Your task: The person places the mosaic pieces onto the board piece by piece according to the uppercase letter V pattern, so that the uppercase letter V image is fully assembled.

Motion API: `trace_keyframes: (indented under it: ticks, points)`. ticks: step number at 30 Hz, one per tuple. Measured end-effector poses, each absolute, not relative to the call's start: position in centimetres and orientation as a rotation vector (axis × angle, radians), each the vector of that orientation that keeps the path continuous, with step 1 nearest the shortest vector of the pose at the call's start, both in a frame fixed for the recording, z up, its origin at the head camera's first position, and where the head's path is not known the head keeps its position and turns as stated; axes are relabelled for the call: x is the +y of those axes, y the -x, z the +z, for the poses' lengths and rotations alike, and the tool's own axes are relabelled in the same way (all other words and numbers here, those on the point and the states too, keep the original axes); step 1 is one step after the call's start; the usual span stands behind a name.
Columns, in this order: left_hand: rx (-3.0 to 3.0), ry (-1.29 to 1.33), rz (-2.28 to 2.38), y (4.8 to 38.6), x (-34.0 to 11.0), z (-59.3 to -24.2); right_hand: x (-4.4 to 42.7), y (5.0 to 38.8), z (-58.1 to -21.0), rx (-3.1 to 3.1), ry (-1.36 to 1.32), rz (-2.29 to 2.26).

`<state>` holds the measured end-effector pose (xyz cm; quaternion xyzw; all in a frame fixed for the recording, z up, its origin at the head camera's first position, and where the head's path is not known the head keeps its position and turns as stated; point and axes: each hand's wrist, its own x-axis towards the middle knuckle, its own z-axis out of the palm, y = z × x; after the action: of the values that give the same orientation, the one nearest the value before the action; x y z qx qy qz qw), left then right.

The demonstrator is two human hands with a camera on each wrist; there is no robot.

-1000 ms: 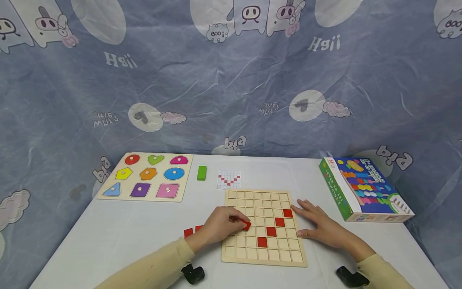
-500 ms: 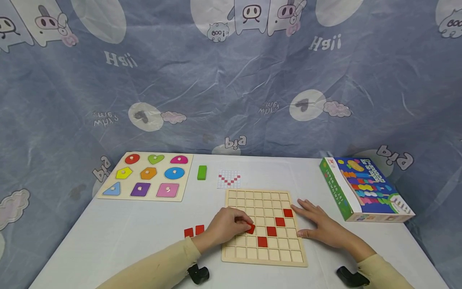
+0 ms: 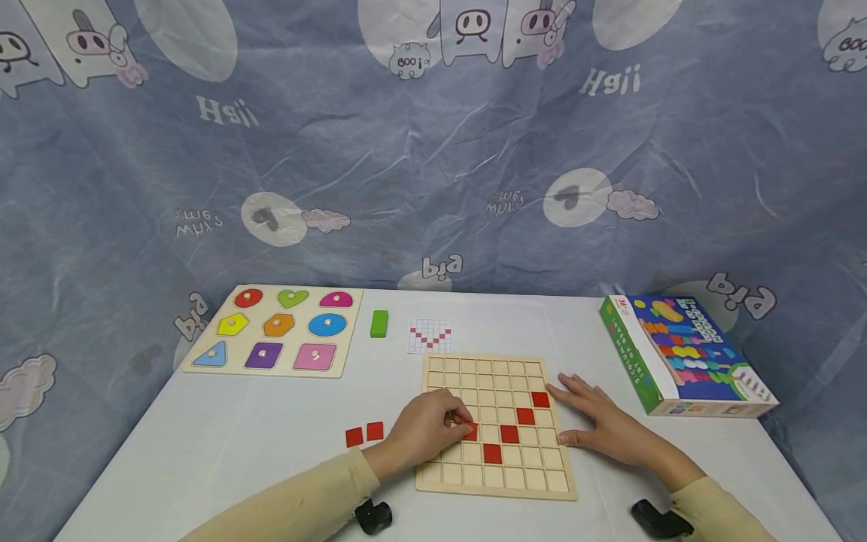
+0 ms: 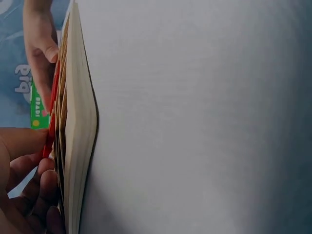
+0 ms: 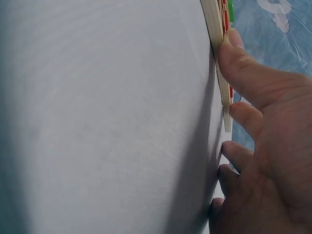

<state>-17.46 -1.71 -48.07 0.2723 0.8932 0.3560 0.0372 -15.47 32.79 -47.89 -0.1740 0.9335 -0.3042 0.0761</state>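
Note:
My left hand [image 3: 428,427] is over the left part of a wooden grid board [image 3: 496,485], pinching a small red square tile [image 3: 472,431] by its edge. In the left wrist view the thumb and a finger hold that red tile [image 4: 49,139] tilted at the board's surface; whether it lies fully in its cell cannot be told. Several red tiles [image 3: 509,434] sit in cells along a diagonal on the board's right half. My right hand [image 3: 603,425] rests at the board's right edge, fingers spread, its thumb touching the rim of the board [image 5: 222,73].
Two loose red tiles [image 3: 364,434] lie left of the board. Behind it are a gridded pattern card [image 3: 430,336] and a green block [image 3: 379,324]. A shape puzzle board [image 3: 273,326] stands back left, a colourful box [image 3: 687,354] back right.
My left hand has shifted slightly right and toward me with the red tile, which now sits lower at a cell. The loose tiles have come into fuller view. My right hand stays put.

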Motion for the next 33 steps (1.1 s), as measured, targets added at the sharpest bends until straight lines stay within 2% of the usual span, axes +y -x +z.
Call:
trace_keyframes:
  ticks: [15,33]
  points:
    - [2.719,-0.851,0.984,17.13,-1.97,-47.14,32.72,15.43,-47.72,2.795,0.528,-0.919]
    - [2.775,-0.933,0.935,17.22,-1.69,-47.8,32.73,15.48,-47.86,2.795,0.527,-0.914]
